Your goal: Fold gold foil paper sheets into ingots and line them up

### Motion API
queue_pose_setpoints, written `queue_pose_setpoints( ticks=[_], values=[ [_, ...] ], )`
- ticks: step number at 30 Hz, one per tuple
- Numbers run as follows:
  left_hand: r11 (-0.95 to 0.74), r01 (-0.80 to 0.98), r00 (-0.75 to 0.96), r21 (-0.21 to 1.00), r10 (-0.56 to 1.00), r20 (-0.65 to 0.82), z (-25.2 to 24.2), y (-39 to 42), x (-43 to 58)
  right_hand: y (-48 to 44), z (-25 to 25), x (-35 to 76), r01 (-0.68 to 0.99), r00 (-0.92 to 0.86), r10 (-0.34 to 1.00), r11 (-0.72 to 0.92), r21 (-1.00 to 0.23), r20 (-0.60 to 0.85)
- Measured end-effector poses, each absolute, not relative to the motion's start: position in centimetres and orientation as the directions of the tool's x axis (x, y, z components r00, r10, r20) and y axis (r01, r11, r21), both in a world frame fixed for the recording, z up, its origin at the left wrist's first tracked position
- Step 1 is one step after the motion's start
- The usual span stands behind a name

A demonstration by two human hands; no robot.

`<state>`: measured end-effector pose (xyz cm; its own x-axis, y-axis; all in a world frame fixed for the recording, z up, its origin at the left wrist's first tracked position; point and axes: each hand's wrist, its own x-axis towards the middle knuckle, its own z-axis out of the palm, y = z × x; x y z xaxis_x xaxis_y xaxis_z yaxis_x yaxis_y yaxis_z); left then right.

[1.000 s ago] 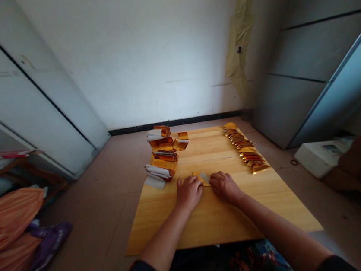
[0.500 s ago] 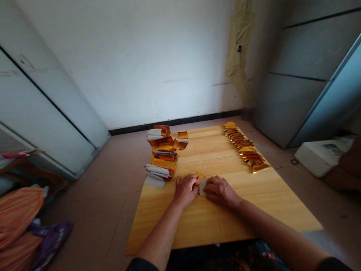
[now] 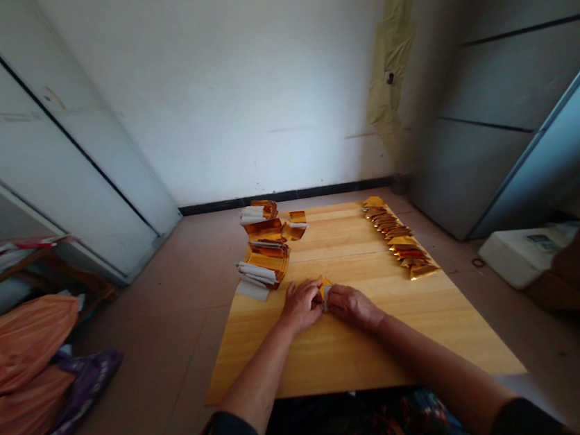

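A small sheet of gold foil paper [image 3: 325, 290], grey-white on its other face, lies partly folded near the middle of the table. My left hand [image 3: 304, 303] grips its left side with curled fingers. From the right, my right hand [image 3: 351, 304] is closed on the opposite edge. Much of the sheet is hidden by the fingers; a gold corner points away from me. On the table's left are fanned stacks of gold foil sheets [image 3: 268, 256]. Folded gold paper pieces [image 3: 397, 237] overlap in a row along the right edge.
The wooden table [image 3: 332, 359] reaches close to my lap. Beyond it stands a white wall [image 3: 257, 109]. Orange and purple bags [image 3: 31, 386] lie on the floor to the left. To the right is a white box [image 3: 509, 259] beside a grey cabinet [image 3: 482, 154].
My right hand has come slightly nearer my left, and less of the sheet's grey-white face shows between them. The stacks and the folded row stay in place on the table.
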<state>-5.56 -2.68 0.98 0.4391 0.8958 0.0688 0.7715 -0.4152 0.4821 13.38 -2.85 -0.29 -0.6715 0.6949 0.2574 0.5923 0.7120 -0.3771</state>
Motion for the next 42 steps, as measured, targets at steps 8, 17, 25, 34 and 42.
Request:
queue_pose_setpoints(
  ticks=[8, 17, 25, 34, 42],
  values=[
    [-0.413, 0.763, 0.436, 0.497, 0.897, 0.075, 0.4, -2.5, -5.7, -2.5, -0.1, 13.6, 0.41, -0.687, 0.635, 0.74, -0.533, 0.353],
    [-0.411, 0.757, 0.444, 0.507, 0.894, 0.062, 0.7, -2.5, -5.7, -1.8, 0.3, 13.3, 0.547, -0.62, 0.745, 0.634, -0.546, 0.245],
    [-0.409, 0.749, 0.451, 0.521, 0.891, 0.052, 0.6, -2.5, -5.8, -1.9, 1.9, 12.1, 0.777, -0.524, 0.851, 0.484, -0.402, 0.012],
    [-0.413, 0.748, 0.44, 0.52, 0.895, 0.077, 0.5, -2.4, -5.6, -1.9, 2.1, 11.8, 0.828, -0.494, 0.869, 0.458, -0.324, -0.034],
    [-0.407, 0.746, 0.429, 0.527, 0.899, 0.087, 0.5, -2.4, -5.5, -2.0, 2.5, 11.5, 0.84, -0.482, 0.875, 0.446, -0.311, -0.049]
  ],
)
